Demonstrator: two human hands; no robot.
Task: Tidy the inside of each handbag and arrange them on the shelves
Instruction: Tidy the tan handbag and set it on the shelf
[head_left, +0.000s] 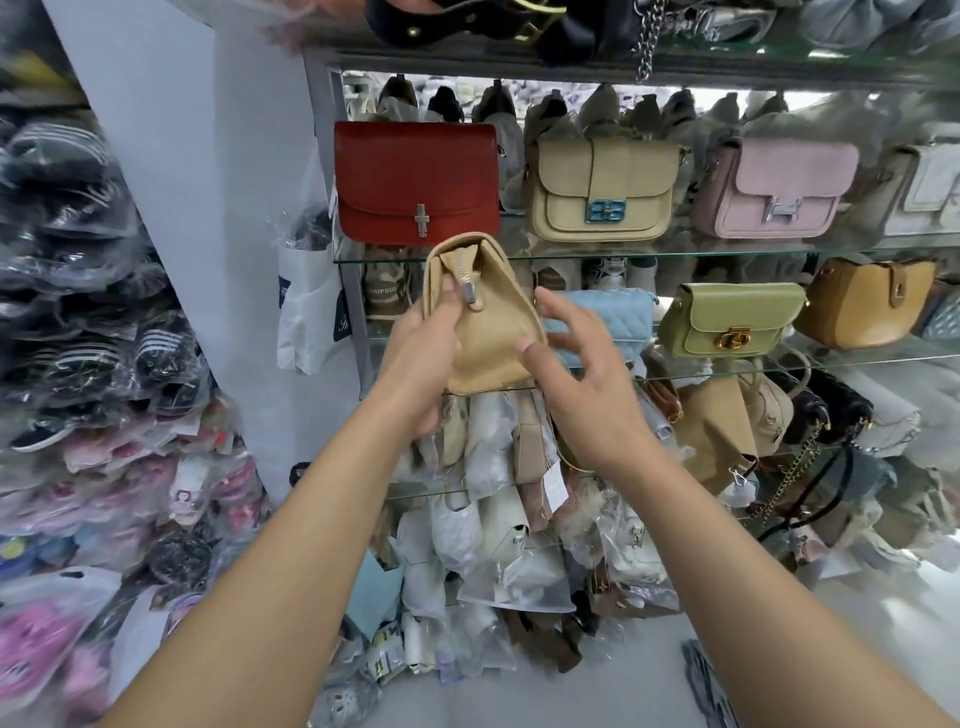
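Before glass shelves (675, 254), left hand (422, 358) grips tan handbag (491, 353); white bag's (306, 317) lettering blurred.

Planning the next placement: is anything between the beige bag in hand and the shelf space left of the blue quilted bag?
Nothing visible does. The left hand grips the beige bag right in front of that space; only the open right hand sits between it and the blue quilted bag. The bag hides most of the spot.
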